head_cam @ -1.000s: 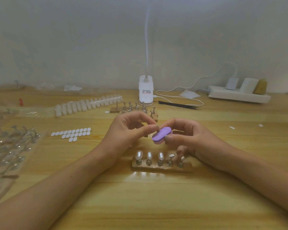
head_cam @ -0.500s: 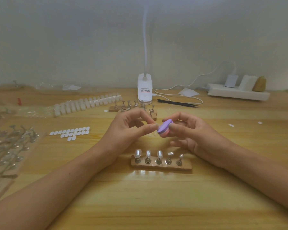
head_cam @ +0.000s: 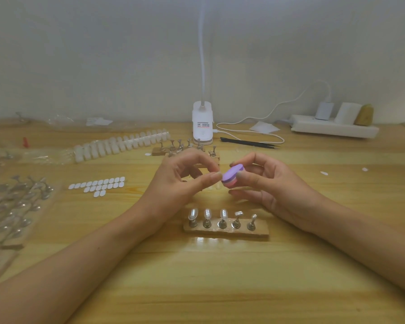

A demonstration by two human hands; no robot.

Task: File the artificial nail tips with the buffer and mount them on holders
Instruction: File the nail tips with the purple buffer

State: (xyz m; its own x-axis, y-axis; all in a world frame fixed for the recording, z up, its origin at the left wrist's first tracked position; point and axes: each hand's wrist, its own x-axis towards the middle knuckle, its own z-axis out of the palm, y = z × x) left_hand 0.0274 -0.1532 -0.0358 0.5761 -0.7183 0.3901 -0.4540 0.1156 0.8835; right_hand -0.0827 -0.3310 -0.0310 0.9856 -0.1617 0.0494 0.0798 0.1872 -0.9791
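My right hand (head_cam: 264,183) pinches a small purple-and-pink buffer (head_cam: 232,175) between thumb and forefinger above the table. My left hand (head_cam: 182,181) is right beside it, thumb and forefinger pinched together at the buffer's left end; the nail tip between them is too small to see clearly. In front of both hands stands a wooden base (head_cam: 227,230) with a row of metal holders; three on the left carry clear nail tips (head_cam: 207,213), while the rightmost holder is bare. A strip of clear nail tips (head_cam: 119,145) lies at the back left.
White adhesive pads (head_cam: 98,184) lie left of my left hand. Loose metal holders in plastic (head_cam: 14,197) fill the left edge. A second holder base (head_cam: 185,148), a white clip lamp (head_cam: 202,125), black tweezers (head_cam: 248,142) and a power strip (head_cam: 332,128) sit behind.
Both hands have risen slightly away from the holder base. The buffer has tilted up, its purple face turned more toward my left fingertips.
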